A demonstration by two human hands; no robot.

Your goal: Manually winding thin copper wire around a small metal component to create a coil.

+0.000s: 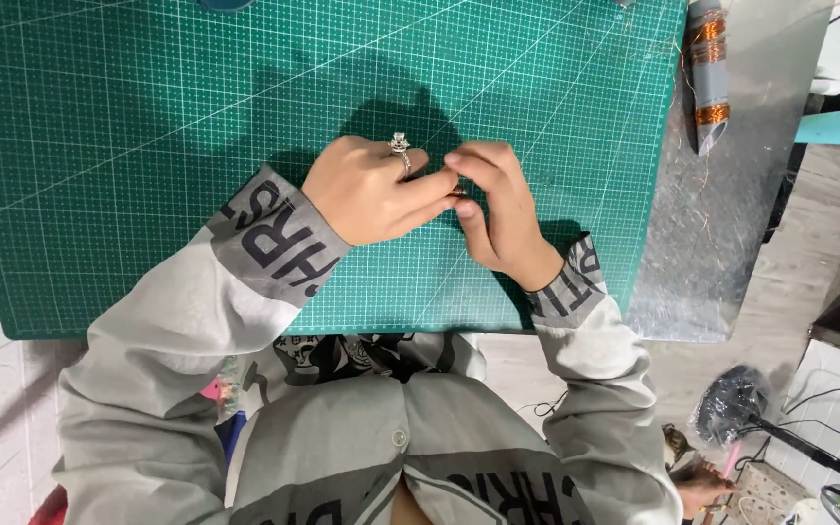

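Copper piece (456, 192) (tiny, shiny) between fingertips (459, 160)

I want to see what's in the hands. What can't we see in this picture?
- Small coppery thing, head view: nearly hidden by left hand and right hand; too small to name.
- Fingertips: tucked together.
- Copper-wound tube: top cut off by the picture's edge.

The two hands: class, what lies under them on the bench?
Under the left hand and right hand lies a green cutting mat with a white grid. Their fingertips pinch something small and coppery, mostly covered.
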